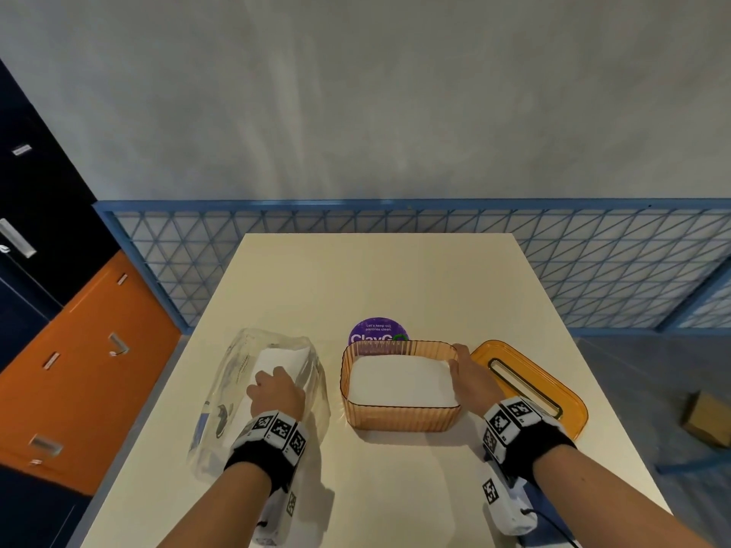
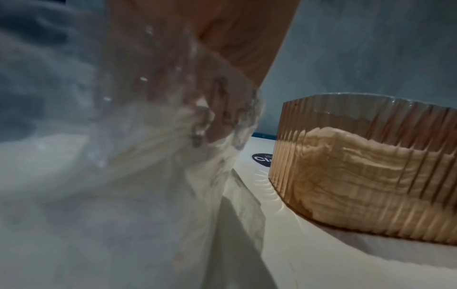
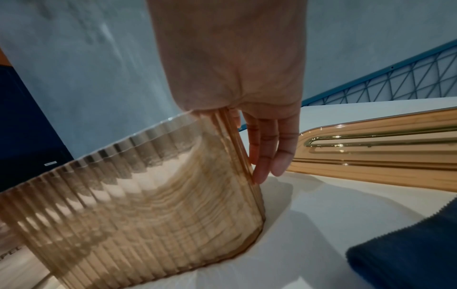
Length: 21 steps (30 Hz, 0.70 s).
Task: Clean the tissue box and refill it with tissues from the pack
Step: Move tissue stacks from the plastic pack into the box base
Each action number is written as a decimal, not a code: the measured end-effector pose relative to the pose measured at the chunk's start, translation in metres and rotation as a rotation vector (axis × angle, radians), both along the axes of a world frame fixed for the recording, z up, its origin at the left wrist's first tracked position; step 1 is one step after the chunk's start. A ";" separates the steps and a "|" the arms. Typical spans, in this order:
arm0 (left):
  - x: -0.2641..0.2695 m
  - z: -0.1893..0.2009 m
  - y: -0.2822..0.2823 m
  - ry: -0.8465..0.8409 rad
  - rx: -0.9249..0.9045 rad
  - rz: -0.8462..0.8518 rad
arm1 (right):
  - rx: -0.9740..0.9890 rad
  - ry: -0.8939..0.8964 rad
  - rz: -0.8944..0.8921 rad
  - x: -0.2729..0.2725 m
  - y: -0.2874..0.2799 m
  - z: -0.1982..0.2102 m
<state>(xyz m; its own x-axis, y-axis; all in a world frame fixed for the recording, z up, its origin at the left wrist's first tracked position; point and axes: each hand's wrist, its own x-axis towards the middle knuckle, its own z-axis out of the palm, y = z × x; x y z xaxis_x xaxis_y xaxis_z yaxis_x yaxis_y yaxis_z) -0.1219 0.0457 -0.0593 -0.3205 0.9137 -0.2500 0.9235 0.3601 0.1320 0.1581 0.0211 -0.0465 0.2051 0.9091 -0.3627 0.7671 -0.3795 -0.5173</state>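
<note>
The amber ribbed tissue box (image 1: 399,419) stands mid-table without its lid, a white stack of tissues (image 1: 401,383) inside. My right hand (image 1: 466,371) holds its right wall: thumb over the rim, straight fingers (image 3: 265,156) down the outside of the box (image 3: 138,195). The amber slotted lid (image 1: 530,385) lies flat just right of it. Left of the box lies the clear plastic tissue pack (image 1: 221,409). My left hand (image 1: 277,389) is inside it, fingers (image 2: 220,117) curled on the white tissues there, seen through the film. The box (image 2: 371,176) stands close to the right of the pack.
A purple round sticker (image 1: 379,330) lies on the cream table (image 1: 356,278) behind the box. A dark blue cloth (image 3: 408,250) lies near my right wrist. A blue mesh fence (image 1: 593,270) runs behind; orange and dark cabinets (image 1: 79,369) stand left; a cardboard box (image 1: 708,423) sits on the floor.
</note>
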 end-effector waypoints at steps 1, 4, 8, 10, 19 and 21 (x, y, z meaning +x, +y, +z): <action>0.001 0.000 0.001 -0.007 -0.016 0.004 | -0.003 0.000 -0.002 0.000 0.000 0.001; 0.003 -0.002 0.004 0.004 -0.036 0.002 | -0.014 0.009 -0.008 -0.001 0.000 0.002; 0.001 -0.003 0.006 0.030 -0.011 0.006 | -0.022 0.022 -0.014 -0.001 0.000 0.003; -0.001 -0.001 0.007 0.016 0.002 0.002 | -0.025 0.034 -0.019 -0.002 0.000 0.003; 0.006 -0.003 0.003 0.098 -0.036 -0.039 | -0.029 0.031 -0.019 -0.003 0.000 0.006; 0.006 -0.002 0.004 0.096 -0.038 -0.035 | -0.029 0.029 -0.015 -0.003 -0.001 0.006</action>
<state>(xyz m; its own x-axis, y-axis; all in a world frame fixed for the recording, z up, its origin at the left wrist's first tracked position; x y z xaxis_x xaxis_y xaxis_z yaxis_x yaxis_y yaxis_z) -0.1156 0.0494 -0.0616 -0.3132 0.9150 -0.2545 0.9432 0.3309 0.0288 0.1553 0.0202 -0.0402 0.2072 0.8951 -0.3948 0.7461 -0.4056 -0.5280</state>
